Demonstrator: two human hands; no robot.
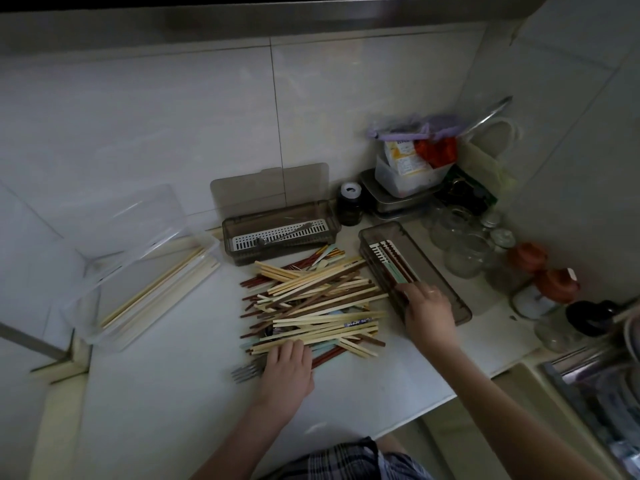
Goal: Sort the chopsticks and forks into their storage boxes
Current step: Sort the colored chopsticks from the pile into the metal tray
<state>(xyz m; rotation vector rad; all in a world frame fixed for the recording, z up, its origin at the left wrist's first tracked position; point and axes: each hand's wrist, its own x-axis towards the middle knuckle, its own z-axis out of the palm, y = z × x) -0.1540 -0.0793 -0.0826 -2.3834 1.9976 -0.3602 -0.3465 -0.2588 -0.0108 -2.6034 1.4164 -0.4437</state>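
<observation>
Left hand (285, 370) gripping forks (246, 370), 6 o'clock of chopstick pile (311, 306). Right hand (427, 311) at smoky box (408, 268), 3 o'clock; grip unclear.

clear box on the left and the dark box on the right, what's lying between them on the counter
In the head view, the loose pile of chopsticks fills most of the counter between the clear box and the dark box.

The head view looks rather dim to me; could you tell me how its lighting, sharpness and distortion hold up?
The head view is underexposed, with dark corners; wide-angle bending curves the wall tile seams; the chopstick pile stays readable; the left hand and right hand look slightly soft; the glass jars at right blur into shadow.
</observation>
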